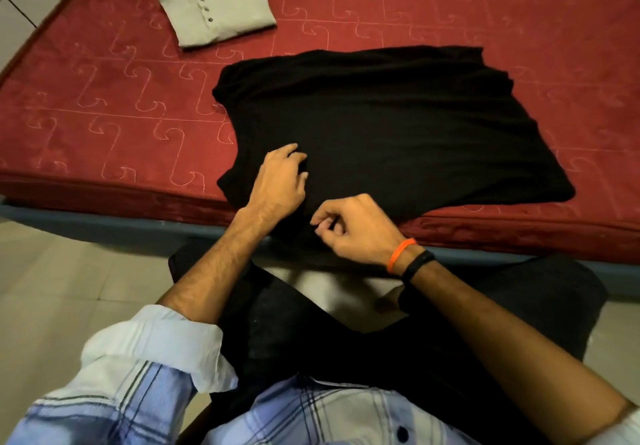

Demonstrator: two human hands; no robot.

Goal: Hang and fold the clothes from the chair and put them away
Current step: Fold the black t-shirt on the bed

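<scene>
Both hands on black garment [381,125]: left hand [280,181] loosely spread, right hand [353,229] pinching its half-hidden hem.

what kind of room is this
Most likely a bedroom at home. A red quilted mattress on a low frame fills the view, a folded grey shirt lies on it, and the left hand and right hand are working on a black garment spread at its edge, above a tiled floor.

Dim warm indoor light; soft shadows under forearms; slight overall softness; wide-angle bending at edges.
</scene>
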